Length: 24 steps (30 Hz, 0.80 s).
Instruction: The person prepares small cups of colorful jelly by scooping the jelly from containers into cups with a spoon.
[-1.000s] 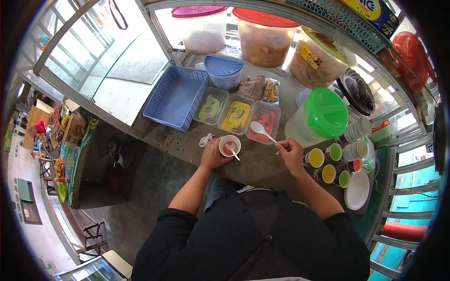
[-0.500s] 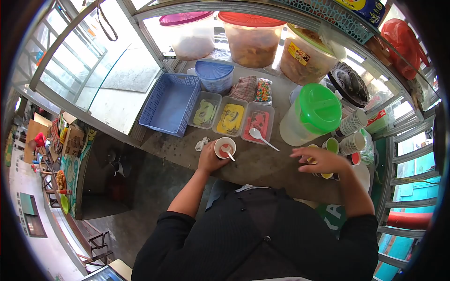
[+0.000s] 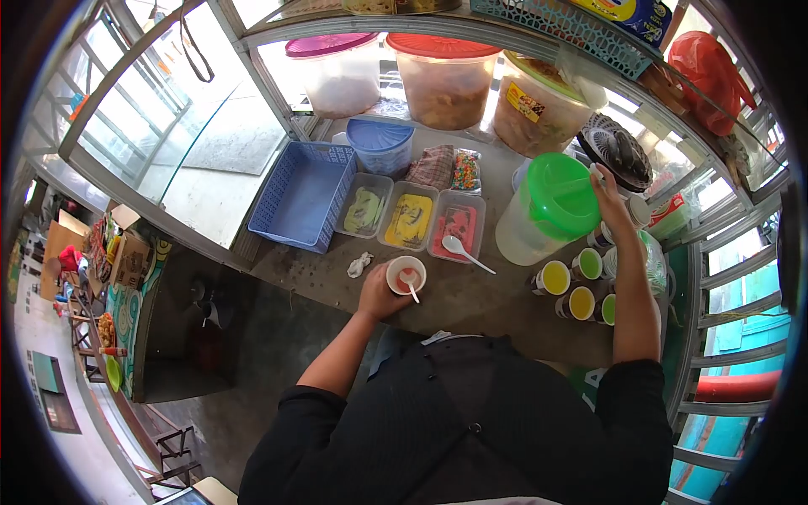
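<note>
My left hand (image 3: 383, 295) is wrapped round a paper cup (image 3: 412, 268) that has pink contents and a white spoon in it. My right hand (image 3: 608, 198) is at the right side of the green-lidded pitcher (image 3: 522, 231), by its handle, with the fingers partly hidden. Left of the pitcher lie tubs of green (image 3: 364, 208), yellow (image 3: 410, 219) and pink (image 3: 457, 225) paste. A white spoon (image 3: 468, 254) rests across the pink tub's edge. Cups with yellow (image 3: 555, 278) and green (image 3: 590, 263) contents stand below the pitcher.
A blue basket (image 3: 299, 198) and a blue-lidded tub (image 3: 380, 147) are at the left. Large lidded containers (image 3: 442, 84) line the back. A dark round fan-like object (image 3: 619, 151) is at the back right. Crumpled tissue (image 3: 360, 265) lies near the front edge.
My right hand has moved up and away from the cups at the right to the pitcher's handle side. My left hand still holds its cup.
</note>
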Available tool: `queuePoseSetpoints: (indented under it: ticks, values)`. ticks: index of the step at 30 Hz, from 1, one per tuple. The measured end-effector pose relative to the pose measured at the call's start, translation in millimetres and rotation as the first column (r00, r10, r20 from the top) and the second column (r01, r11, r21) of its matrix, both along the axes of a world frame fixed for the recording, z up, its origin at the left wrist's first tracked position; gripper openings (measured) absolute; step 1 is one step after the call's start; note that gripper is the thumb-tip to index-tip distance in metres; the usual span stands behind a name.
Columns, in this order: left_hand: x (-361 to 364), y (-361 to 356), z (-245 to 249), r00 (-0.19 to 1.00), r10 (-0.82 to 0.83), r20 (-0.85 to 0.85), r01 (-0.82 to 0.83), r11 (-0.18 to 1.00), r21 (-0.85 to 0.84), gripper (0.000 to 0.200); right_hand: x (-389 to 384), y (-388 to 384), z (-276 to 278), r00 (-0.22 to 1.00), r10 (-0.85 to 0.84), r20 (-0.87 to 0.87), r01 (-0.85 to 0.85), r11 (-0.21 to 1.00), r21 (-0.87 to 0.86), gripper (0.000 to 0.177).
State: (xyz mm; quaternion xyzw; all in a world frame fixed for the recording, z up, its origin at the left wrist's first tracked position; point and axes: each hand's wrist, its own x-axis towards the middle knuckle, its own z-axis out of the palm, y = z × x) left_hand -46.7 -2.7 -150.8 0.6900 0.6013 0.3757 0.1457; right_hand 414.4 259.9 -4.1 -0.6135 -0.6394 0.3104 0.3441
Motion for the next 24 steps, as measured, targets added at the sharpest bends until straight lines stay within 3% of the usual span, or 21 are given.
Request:
queuePoseSetpoints:
  ticks: [2, 4, 7, 13, 16, 24]
  values:
    - [16.3, 0.4, 1.6, 0.997, -0.066, 0.036, 0.066, 0.998, -0.007, 0.069, -5.3, 6.6, 1.5, 0.962, -0.017, -0.272, -0.005, 0.997, -0.08, 0.068]
    - [33.9, 2.3, -6.7, 0.987, -0.145, 0.071, 0.145, 0.989, 0.005, 0.063, -25.1, 0.6, 13.3, 0.806, -0.022, -0.592, -0.089, 0.983, -0.158, 0.067]
    - [55.1, 8.1, -9.8, 0.961, -0.258, 0.1, 0.261, 0.965, -0.023, 0.064, -31.6, 1.2, 18.5, 0.658, 0.023, -0.752, -0.184, 0.974, -0.131, 0.065]
    - [85.9, 22.0, 9.2, 0.864, -0.494, 0.102, 0.503, 0.858, -0.106, 0.073, -27.1, 7.5, 5.3, 0.613, 0.001, -0.79, -0.154, 0.981, -0.118, 0.059]
    - [108.5, 30.0, 26.3, 0.804, -0.586, 0.102, 0.59, 0.808, -0.003, 0.078, -31.8, 0.1, 10.7, 0.6, -0.019, -0.8, -0.142, 0.981, -0.13, 0.057]
    - [110.4, 53.6, 30.1, 0.812, -0.579, 0.071, 0.583, 0.809, -0.078, 0.081, -29.4, 0.5, 9.1, 0.597, -0.011, -0.802, -0.146, 0.982, -0.122, 0.055]
